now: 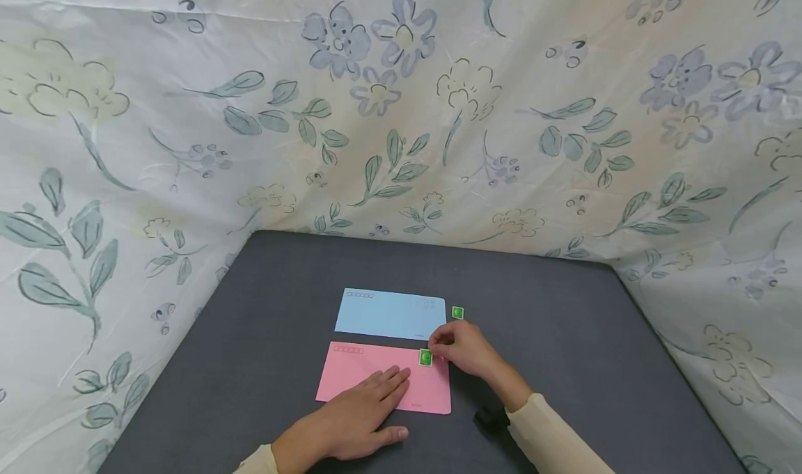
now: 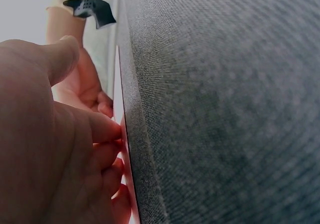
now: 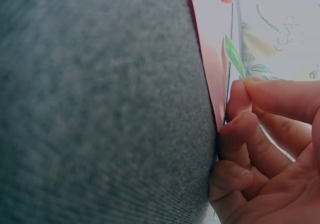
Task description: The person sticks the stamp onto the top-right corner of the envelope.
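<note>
A pink envelope [image 1: 376, 362] lies on the dark table, with a row of small boxes printed at its upper left. My left hand [image 1: 363, 415] rests on its lower edge, fingers straight and thumb apart. Near the envelope's upper right corner my right hand [image 1: 466, 349] pinches a green postage stamp [image 1: 426, 357] by its edge. The right wrist view shows that stamp [image 3: 234, 56] tilted up from the pink paper, between thumb and forefinger. Behind it lies a light blue envelope [image 1: 391, 314], and a second green stamp [image 1: 458, 312] lies just right of that one.
The dark grey table [image 1: 545, 321] reaches back to a hanging flowered cloth [image 1: 401, 112], which also encloses both sides. A black device [image 1: 491, 418] is at my right wrist, beside the cream sleeve [image 1: 551, 432].
</note>
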